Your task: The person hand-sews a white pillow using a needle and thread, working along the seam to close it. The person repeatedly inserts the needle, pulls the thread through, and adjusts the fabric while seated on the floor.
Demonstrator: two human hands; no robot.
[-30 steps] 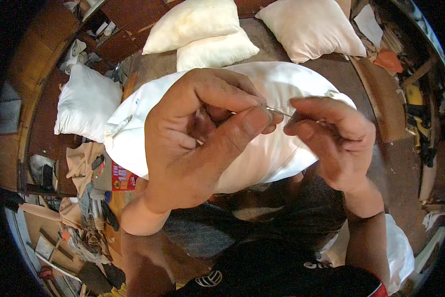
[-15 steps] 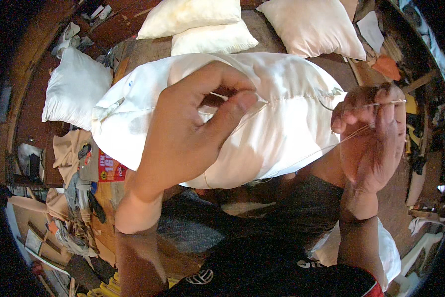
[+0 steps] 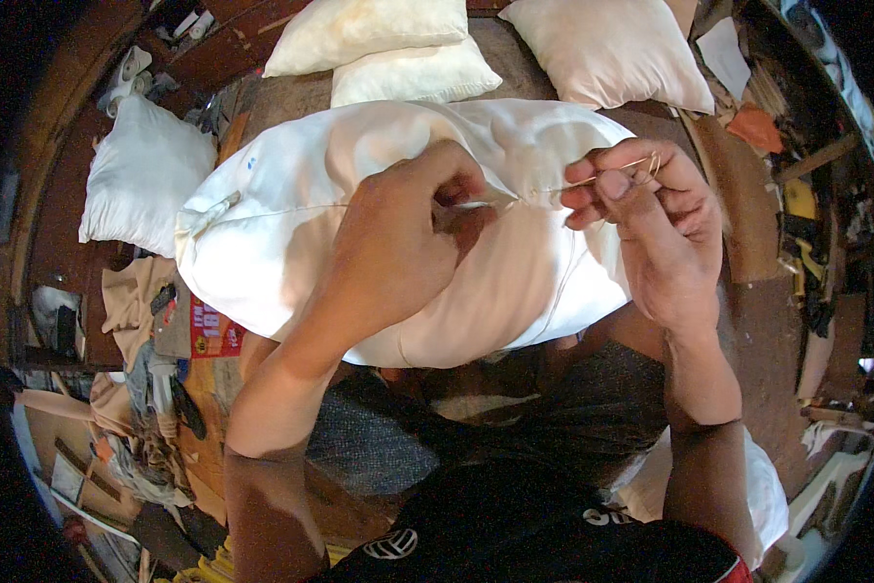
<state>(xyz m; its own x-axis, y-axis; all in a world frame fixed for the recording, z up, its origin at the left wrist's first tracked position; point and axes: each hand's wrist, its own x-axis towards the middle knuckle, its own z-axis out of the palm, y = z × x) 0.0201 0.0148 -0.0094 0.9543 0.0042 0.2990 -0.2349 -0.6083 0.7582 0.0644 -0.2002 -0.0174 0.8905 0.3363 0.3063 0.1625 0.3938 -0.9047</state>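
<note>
A plump white cushion (image 3: 476, 301) lies across my lap with its seam running left to right along the top. My left hand (image 3: 398, 238) is closed in a pinch on the cushion's cloth, beside the middle of the seam. On the right, my right hand (image 3: 665, 228) grips a thin needle (image 3: 634, 167) between thumb and fingers. The needle points left, toward the seam, with its tip close to the cloth. A fine thread (image 3: 560, 277) loops down across the cushion's front below this hand. Stitches gather the seam between my hands.
Two stacked white cushions (image 3: 398, 73) and another white cushion (image 3: 612, 53) lie beyond. A further cushion (image 3: 145, 175) sits at left, near a red printed sheet (image 3: 213, 330) and piled cloth (image 3: 136, 301). Wood pieces and scraps crowd the right side.
My right hand has moved left with the needle, from beyond the cushion's right end to near the seam. My left hand has shifted slightly right and stays in a pinch.
</note>
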